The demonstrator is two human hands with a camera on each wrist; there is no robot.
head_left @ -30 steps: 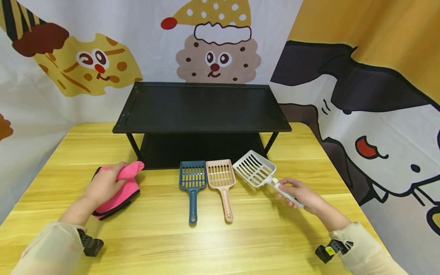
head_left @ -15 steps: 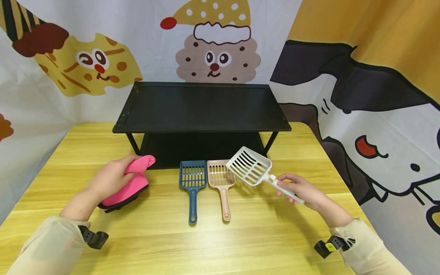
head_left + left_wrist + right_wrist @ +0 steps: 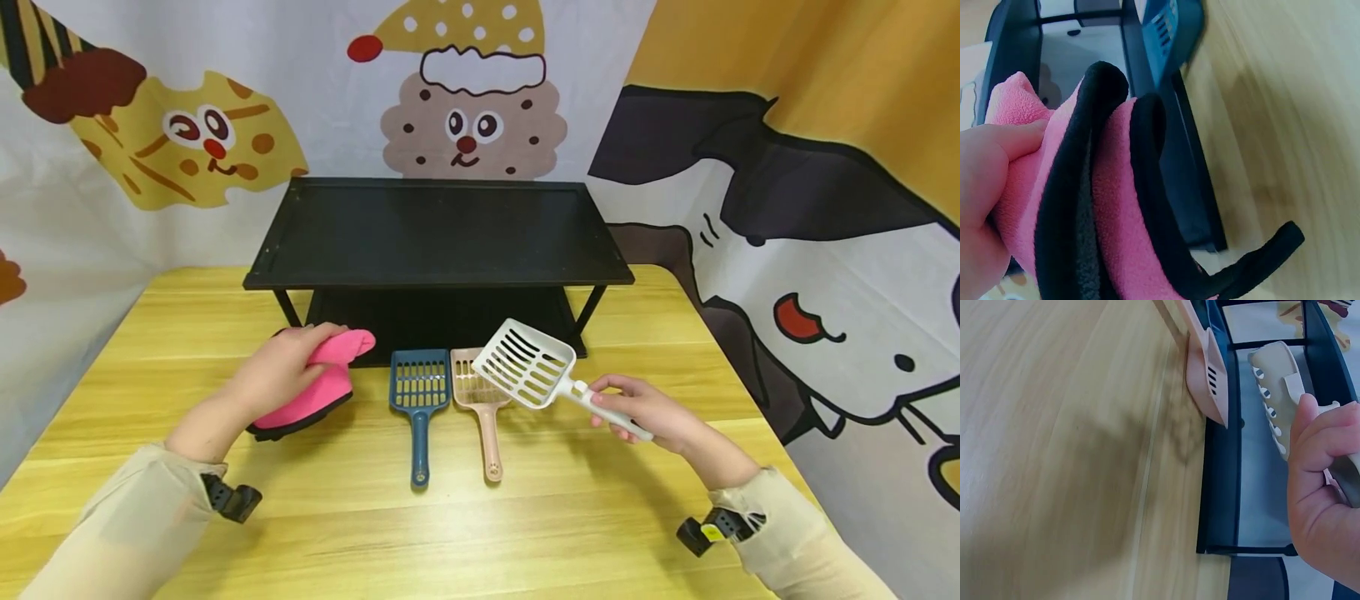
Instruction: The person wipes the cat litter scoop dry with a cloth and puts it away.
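My left hand grips a folded pink cloth with black edging, near the front left of the black rack. In the left wrist view the cloth shows its layered folds and a black loop sticking out. My right hand holds a white slotted litter scoop by its handle, raised above the table. The scoop's head overlaps a pale pink litter scoop in the head view. Left of that one lies a blue litter scoop, its handle toward me.
A black two-tier rack stands at the back of the wooden table, its lower shelf just behind the lying scoops. Printed curtains hang behind and to both sides.
My left hand has carried the cloth rightward, toward the blue scoop. My right hand has lifted the white scoop and shifted it left, over the pale pink one.
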